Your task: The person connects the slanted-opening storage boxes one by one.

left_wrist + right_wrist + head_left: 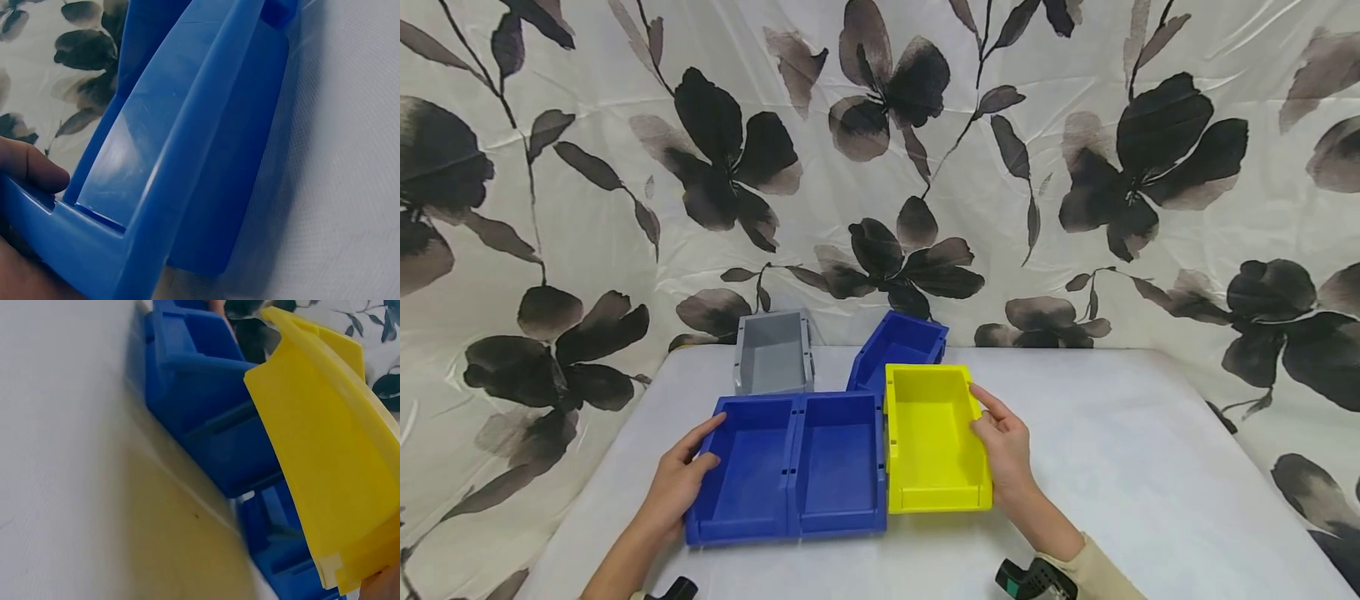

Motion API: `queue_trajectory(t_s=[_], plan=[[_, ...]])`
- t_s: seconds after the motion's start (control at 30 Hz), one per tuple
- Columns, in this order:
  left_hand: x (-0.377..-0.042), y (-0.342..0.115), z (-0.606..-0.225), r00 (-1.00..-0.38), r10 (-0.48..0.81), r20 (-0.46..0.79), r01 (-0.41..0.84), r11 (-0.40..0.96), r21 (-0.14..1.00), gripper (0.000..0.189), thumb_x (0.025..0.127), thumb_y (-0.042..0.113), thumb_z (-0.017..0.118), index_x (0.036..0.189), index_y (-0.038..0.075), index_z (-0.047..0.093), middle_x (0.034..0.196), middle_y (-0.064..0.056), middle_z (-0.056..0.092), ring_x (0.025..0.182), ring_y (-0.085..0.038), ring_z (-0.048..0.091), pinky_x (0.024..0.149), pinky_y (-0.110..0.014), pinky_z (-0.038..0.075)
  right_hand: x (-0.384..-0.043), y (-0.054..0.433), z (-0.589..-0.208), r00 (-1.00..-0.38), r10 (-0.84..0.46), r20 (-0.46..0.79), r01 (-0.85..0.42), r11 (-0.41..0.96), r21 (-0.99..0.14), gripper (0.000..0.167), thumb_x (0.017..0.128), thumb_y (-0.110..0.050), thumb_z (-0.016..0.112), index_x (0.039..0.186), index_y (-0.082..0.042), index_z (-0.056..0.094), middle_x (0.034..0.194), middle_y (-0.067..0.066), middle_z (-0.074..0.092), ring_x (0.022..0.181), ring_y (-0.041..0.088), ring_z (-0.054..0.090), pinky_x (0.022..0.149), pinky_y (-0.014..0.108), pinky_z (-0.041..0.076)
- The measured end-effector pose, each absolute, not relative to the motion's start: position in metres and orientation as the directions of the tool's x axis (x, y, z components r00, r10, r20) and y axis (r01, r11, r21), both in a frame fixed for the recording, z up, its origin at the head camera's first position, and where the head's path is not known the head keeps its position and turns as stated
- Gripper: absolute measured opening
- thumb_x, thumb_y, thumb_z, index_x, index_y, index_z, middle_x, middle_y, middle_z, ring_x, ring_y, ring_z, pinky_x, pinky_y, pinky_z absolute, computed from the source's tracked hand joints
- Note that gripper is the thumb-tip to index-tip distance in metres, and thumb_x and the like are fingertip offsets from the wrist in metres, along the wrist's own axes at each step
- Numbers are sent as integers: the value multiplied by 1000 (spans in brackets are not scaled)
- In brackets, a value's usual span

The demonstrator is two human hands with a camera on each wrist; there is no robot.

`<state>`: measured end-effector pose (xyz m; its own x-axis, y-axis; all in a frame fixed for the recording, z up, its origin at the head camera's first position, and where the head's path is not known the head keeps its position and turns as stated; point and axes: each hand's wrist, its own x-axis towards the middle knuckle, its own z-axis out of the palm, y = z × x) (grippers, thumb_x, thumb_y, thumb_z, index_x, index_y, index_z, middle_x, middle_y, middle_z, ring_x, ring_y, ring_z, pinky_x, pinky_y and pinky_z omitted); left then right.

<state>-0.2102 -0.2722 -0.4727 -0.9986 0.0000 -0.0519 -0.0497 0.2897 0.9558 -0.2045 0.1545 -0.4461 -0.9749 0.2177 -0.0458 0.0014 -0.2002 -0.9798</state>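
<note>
Two blue plastic bins stand side by side on the table, a left one (748,467) and a right one (840,458), their adjoining walls touching. My left hand (672,486) grips the outer wall of the left bin, thumb and fingers on either side of its rim (87,234). In my right hand (1009,454) is a yellow bin (932,433), held by its right side wall. The right wrist view shows the yellow bin (331,444) tilted and raised off the table, close beside the right blue bin (212,431). All three bins look empty inside.
Behind them, a grey bin (772,354) stands at the back left. Another blue bin (901,343) sits askew at the back middle, partly hidden by the yellow one. A white cloth covers the table (1097,467); a floral curtain (880,167) hangs behind it.
</note>
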Motion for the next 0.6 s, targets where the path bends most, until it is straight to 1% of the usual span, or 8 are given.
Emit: queue_trajectory(t_s=[0.2,0.3,0.47,0.53,0.6], plan=[[-211,-273,-472,-1000,8,-26,-23,303,953,64,89,-6,48,151,9,36,159,-17,16,145,-36,4,114,-56,6,-206,156,-447,-977,212,-22,-18,-189,-982,48,89,6,48,135,-8,57,70,1,39,68,14,41,63,21,37],[-212,-273,-472,-1000,13,-15,-10,311,950,64,89,-6,49,151,9,36,159,-17,17,145,-37,4,114,-56,4,-207,156,-447,-980,197,1,-32,-153,-988,48,89,7,48,134,-7,58,69,1,37,64,13,39,61,21,36],[-211,-272,-472,-1000,14,-16,-11,302,953,61,93,-3,48,151,9,36,159,-17,16,145,-37,4,113,-58,8,-208,155,-448,-985,174,19,-33,-79,-996,49,88,7,49,134,-7,57,69,2,35,61,12,35,58,20,34],[-210,-271,-472,-1000,14,-22,-17,301,953,59,94,-2,48,151,9,35,159,-17,15,145,-38,4,112,-59,10,-207,156,-449,-986,167,20,-33,-71,-997,49,89,8,48,135,-7,57,69,3,35,61,12,35,58,19,34],[-209,-270,-472,-1000,15,-26,-20,302,953,58,95,0,47,151,10,35,159,-17,15,145,-38,4,112,-59,10,-206,158,-451,-987,157,35,-41,-35,-999,48,90,8,48,135,-7,56,70,3,35,62,12,35,57,19,33]])
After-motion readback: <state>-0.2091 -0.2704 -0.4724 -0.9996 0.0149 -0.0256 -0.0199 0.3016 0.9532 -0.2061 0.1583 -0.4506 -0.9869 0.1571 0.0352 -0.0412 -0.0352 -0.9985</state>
